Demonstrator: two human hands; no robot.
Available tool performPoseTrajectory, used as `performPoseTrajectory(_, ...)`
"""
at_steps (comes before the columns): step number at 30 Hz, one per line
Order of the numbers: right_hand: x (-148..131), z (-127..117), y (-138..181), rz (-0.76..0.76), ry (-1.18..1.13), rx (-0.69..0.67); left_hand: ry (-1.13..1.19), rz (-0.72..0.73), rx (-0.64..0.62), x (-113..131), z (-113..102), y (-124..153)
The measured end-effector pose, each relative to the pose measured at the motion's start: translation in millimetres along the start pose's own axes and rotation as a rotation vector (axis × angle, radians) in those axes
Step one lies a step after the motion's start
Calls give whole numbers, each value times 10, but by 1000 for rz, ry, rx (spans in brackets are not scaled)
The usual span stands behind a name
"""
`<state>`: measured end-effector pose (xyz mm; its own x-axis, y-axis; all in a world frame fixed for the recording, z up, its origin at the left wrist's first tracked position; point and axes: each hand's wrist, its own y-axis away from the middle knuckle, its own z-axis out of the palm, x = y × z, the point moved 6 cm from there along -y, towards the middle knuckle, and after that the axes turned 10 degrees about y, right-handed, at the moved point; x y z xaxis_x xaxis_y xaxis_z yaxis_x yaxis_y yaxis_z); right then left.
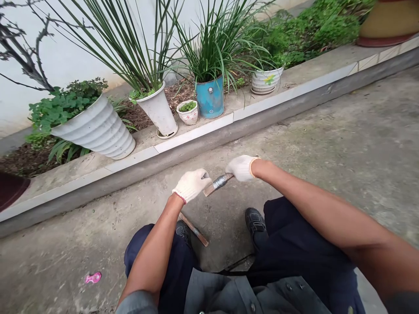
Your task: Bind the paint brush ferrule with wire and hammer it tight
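Grey shirt (225, 293) and dark trousers (296, 235) fill the bottom of the view, so it looks like someone sitting low over bare concrete, with a black shoe (255, 221) poking out ahead. A loose wooden strip (194, 230) lies just beside the other shoe (182, 231).

Both hands wear white knit work gloves. The right hand (241, 168) is closed around one end of a wooden stick wrapped with silvery wire (218, 182), which is held up in front of the knees, clear of the ground. The left hand (191, 185) is curled up right by the other end, and honestly I can't tell if it's gripping the stick or pinching something small, since the fingers hide that spot.

My guess is the stick is light and stiff, but the wire wrap could be slick or snaggy, so I'd hold the bare wood on either side of it.

Further out there's a small pink scrap (93, 277) on the concrete, then a tiled concrete curb (196, 131). Behind it sit a white ribbed planter (98, 126), a tall white pot (159, 111), a small floral pot (188, 112) and a blue tin can (209, 97) full of long-leaved plants, all against a pale wall (59, 65).
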<state>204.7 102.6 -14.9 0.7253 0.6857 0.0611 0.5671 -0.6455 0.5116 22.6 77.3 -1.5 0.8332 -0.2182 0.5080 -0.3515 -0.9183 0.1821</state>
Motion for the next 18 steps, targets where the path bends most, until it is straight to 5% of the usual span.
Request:
performPoseTrajectory(4,122,70,69,-170,-305,25,281,58,-13,58,-101,41)
performPoseTrajectory(10,221,-50,200,-229,-926,74,831,53,-66,93,-40,43)
performPoseTrajectory(13,329,-127,137,-36,-875,200,831,15,-63,75,21,30)
performPoseTrajectory(18,475,-153,-13,346,-348,259,638,-24,-163,7,173,1)
